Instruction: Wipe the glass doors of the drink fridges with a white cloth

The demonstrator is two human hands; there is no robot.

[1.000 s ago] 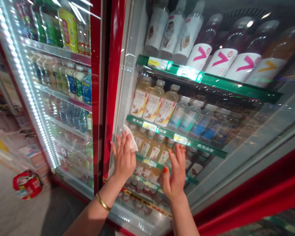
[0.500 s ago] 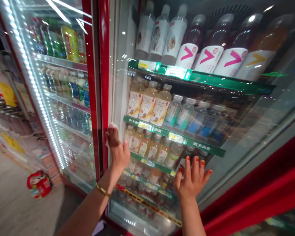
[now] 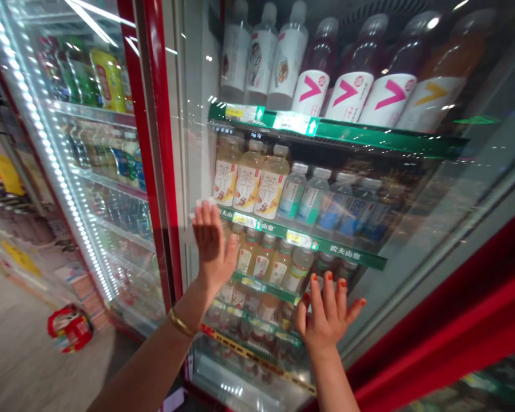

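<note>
My left hand (image 3: 214,254), with a gold bracelet (image 3: 181,323) at the wrist, lies flat on the glass door (image 3: 416,200) of a drinks fridge. Bits of a thin white cloth (image 3: 205,202) show past its fingertips; most of the cloth is hidden under the fingers, and it might be a paper tissue. To the right, my right hand (image 3: 326,320) rests against the same glass with its fingers spread and orange nails up. Nothing is in it. Behind the pane, tea bottles (image 3: 269,186) stand on a shelf near the left hand.
Red door frames (image 3: 157,126) run along both sides of the glass. At the left stands another lit fridge (image 3: 94,114) with bottles on its shelves. A red package (image 3: 70,328) sits on the floor at lower left. Large bottles (image 3: 352,91) fill the top shelf.
My left hand has slid right and slightly up over the glass, away from the red frame, with the white cloth under its fingers. My right hand stays on the glass; the view has shifted slightly.
</note>
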